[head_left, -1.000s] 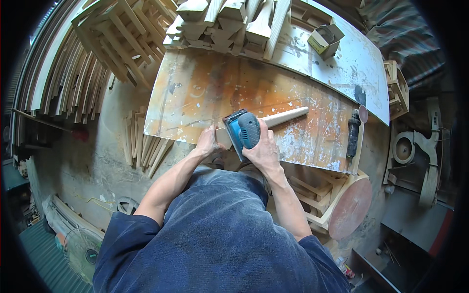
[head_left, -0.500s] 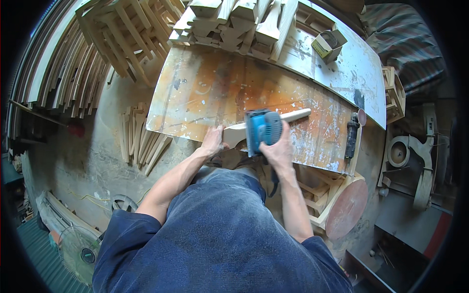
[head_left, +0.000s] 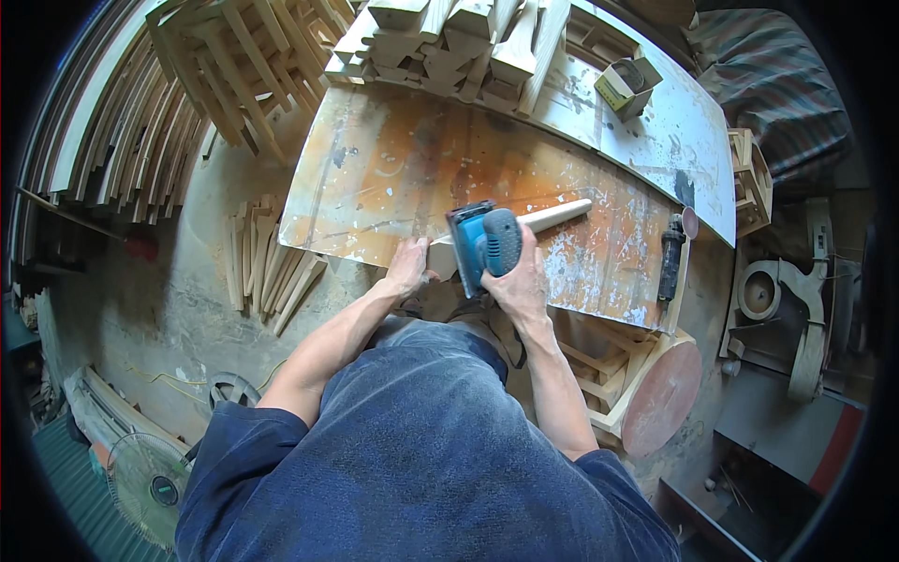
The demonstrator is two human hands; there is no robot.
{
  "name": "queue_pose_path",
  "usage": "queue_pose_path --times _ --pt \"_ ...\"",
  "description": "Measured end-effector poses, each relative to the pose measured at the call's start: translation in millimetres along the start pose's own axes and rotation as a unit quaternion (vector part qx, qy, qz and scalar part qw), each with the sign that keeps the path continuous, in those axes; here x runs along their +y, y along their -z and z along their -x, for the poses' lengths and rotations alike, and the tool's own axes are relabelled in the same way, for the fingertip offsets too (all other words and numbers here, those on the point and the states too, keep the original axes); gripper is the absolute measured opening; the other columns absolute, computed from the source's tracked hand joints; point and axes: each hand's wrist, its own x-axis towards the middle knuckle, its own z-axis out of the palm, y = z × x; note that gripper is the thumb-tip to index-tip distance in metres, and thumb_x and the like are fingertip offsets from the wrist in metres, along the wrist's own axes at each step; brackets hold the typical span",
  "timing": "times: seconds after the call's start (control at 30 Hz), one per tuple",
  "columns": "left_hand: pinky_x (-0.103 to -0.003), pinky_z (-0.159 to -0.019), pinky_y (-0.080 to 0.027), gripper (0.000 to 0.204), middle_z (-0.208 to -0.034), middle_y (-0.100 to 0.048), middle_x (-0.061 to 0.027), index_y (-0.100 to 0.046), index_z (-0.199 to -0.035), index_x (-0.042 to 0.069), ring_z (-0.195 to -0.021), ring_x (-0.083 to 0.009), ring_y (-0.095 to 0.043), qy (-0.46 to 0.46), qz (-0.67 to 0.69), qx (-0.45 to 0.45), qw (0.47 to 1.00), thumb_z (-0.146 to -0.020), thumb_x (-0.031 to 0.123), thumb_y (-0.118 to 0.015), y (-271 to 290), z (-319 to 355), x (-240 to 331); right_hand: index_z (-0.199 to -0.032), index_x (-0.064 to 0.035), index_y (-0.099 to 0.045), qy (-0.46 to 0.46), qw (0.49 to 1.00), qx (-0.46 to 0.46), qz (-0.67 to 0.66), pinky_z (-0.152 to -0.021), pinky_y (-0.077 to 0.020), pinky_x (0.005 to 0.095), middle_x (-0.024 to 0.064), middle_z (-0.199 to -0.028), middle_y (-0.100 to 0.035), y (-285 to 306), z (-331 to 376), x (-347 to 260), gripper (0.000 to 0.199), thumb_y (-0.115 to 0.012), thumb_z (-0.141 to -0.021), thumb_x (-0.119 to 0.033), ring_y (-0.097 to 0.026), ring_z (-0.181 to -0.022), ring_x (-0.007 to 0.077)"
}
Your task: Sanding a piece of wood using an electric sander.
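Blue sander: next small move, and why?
I'd probably ease the sander along the wooden piece toward its narrow tip: the right hand holds it over the wood, the left hand holds the broad end, and the tip side lies uncovered.

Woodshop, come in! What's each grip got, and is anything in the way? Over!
Right grip around blue sander. Left grip holding left end of pale wood piece. Sander hides wood's middle. Stacked wooden parts sit farther back, apart.

plastic sander (head_left: 474, 242), smooth wooden piece (head_left: 560, 215)
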Motion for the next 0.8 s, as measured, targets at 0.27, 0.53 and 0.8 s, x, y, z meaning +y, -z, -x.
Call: queue_pose_path --times 0.27,0.53,0.8 --pt "-0.054 -0.103 -0.050 0.085 -0.124 -0.064 -0.0300 -0.058 -0.136 -0.002 -0.120 -0.0478 -0.060 0.037 -0.009 -0.034 0.999 -0.064 0.023 -0.096 7 -9 -2 -0.156 -0.0178 -0.032 0.028 0.999 0.028 -0.028 -0.098 -0.0529 0.0557 0.0253 -0.125 -0.058 -15 12 1 0.096 -0.083 -0.074 -0.019 -0.061 -0.118 0.0448" --pt "-0.051 -0.103 -0.049 0.071 -0.126 -0.060 -0.0274 -0.055 -0.136 0.000 -0.120 -0.0466 -0.056 -0.020 -0.058 -0.002 0.998 -0.071 0.005 -0.082 4 -2 3 -0.153 -0.0115 -0.038 -0.066 0.991 0.077 -0.089 -0.104 -0.0521 0.0470 0.0218 -0.129 -0.064 34 -27 64 0.090 -0.079 -0.073 -0.016 -0.066 -0.117 0.0385" --pt "-0.049 -0.104 -0.048 0.065 -0.122 -0.060 -0.0237 -0.055 -0.131 0.000 -0.117 -0.0441 -0.055 -0.034 -0.080 0.059 0.994 -0.069 -0.004 -0.074 -2 -4 2 -0.158 -0.0162 -0.033 -0.013 0.999 -0.014 -0.034 -0.100 -0.0534 0.0517 0.0262 -0.126 -0.062 27 -16 15 0.098 -0.080 -0.072 -0.023 -0.066 -0.113 0.0446"
